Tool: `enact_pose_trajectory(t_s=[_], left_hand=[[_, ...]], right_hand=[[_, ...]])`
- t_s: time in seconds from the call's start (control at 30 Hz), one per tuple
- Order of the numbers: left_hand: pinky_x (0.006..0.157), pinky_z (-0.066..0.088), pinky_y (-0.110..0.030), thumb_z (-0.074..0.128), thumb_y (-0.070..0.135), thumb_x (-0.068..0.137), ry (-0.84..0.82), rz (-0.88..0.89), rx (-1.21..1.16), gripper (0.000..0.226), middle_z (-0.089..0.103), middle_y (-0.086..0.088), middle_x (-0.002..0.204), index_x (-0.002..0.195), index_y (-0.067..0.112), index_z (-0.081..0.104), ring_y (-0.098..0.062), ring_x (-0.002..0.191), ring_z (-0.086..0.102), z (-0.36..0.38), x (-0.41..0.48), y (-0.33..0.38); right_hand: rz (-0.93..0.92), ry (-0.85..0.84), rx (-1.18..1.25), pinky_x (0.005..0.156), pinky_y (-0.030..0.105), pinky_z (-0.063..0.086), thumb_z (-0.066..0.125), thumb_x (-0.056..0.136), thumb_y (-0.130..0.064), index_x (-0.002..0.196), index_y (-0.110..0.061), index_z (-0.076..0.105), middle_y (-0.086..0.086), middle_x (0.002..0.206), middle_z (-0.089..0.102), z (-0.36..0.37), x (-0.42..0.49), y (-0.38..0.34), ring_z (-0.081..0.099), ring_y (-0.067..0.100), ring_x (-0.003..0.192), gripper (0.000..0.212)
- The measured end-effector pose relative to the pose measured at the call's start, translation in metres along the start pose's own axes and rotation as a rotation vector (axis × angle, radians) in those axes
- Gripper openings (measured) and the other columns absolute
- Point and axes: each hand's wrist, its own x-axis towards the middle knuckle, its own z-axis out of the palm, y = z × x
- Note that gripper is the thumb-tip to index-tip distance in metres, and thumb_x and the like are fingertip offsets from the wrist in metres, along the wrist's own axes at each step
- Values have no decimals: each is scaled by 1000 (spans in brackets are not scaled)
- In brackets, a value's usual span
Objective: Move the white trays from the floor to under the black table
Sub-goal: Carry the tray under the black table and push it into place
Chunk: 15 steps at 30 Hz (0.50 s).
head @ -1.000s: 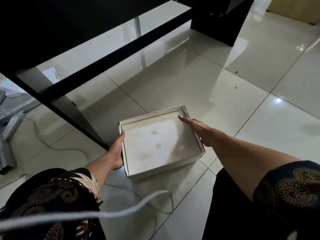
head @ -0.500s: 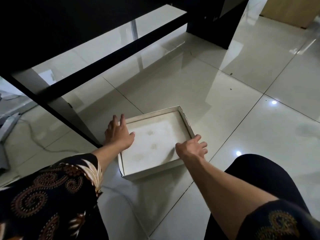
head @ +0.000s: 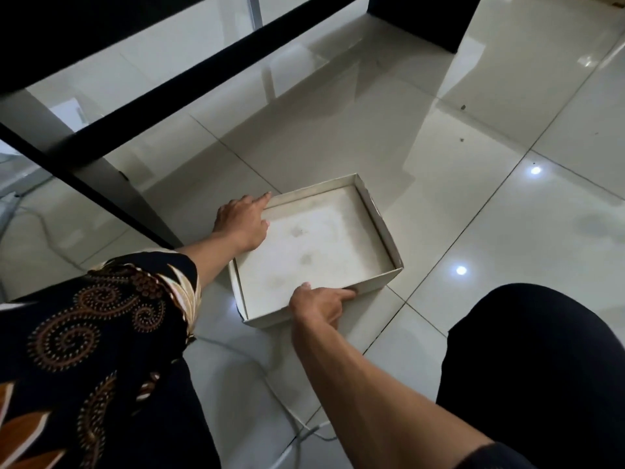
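Observation:
One white tray [head: 381, 229], shallow and empty with a stained bottom, lies on the glossy tiled floor just in front of the black table [head: 189, 82]. My left hand [head: 241, 221] lies over the tray's far-left corner, its index finger stretched along the far rim. My right hand [head: 318, 305] grips the near wall, thumb inside and a finger pointing along the rim. The tray sits outside the table frame, right of its slanted black leg [head: 111, 184].
A thin white cable [head: 270, 384] runs across the floor below the tray. My dark-clothed knee [head: 541, 367] is at the lower right. A black block [head: 422, 18] stands at the top right. Pale objects and another cable lie at the far left.
My left hand shifted from the tray's left side to its far-left corner. My right hand came off the right wall and took the near wall. The tray has hardly moved.

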Motion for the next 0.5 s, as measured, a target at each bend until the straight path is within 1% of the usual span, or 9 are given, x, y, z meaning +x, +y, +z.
enact_pose_trajectory(t_s=[0.1, 0.2, 0.27, 0.37, 0.43, 0.5], left_hand=[[111, 39, -46, 50, 36, 105, -17, -37, 9, 66, 47, -12, 155, 164, 30, 22, -38, 138, 46, -1, -3, -3], [113, 36, -48, 51, 41, 104, -33, -117, 8, 70, 42, -14, 158, 164, 27, 18, -38, 141, 42, 3, -10, -9], [114, 33, -48, 51, 45, 102, -40, -183, -4, 73, 39, -15, 159, 164, 26, 16, -38, 142, 40, 6, -16, -13], [115, 32, -49, 49, 48, 102, -36, -273, -36, 78, 35, -17, 160, 165, 21, 11, -39, 142, 38, 10, -27, -19], [117, 31, -49, 49, 49, 102, -22, -323, -73, 82, 33, -19, 161, 165, 15, 9, -40, 143, 38, 14, -36, -24], [119, 30, -48, 48, 49, 103, -14, -367, -125, 85, 28, -21, 163, 165, 8, 7, -41, 145, 35, 17, -45, -28]], right_hand=[[-44, 27, -13, 97, 38, 43, 67, 92, -30, 149, -7, 17, 17, 133, 60, -1, 7, -3, 60, 37, 119, 79], [-80, 3, -18, 98, 37, 43, 67, 92, -26, 150, -11, 17, 17, 133, 59, 0, 16, -16, 60, 35, 120, 78], [-112, -11, -14, 99, 38, 45, 67, 89, -22, 151, -17, 18, 17, 130, 62, 4, 28, -27, 60, 36, 118, 79], [-167, -76, -54, 101, 38, 49, 63, 87, -19, 156, -29, 15, 15, 127, 61, 9, 45, -47, 61, 35, 116, 85], [-236, -139, -123, 102, 39, 50, 61, 86, -17, 158, -33, 13, 12, 125, 60, 12, 54, -62, 61, 34, 116, 88], [-332, -166, -192, 99, 40, 52, 62, 84, -19, 155, -32, 24, 6, 115, 62, 14, 60, -77, 63, 33, 113, 81]])
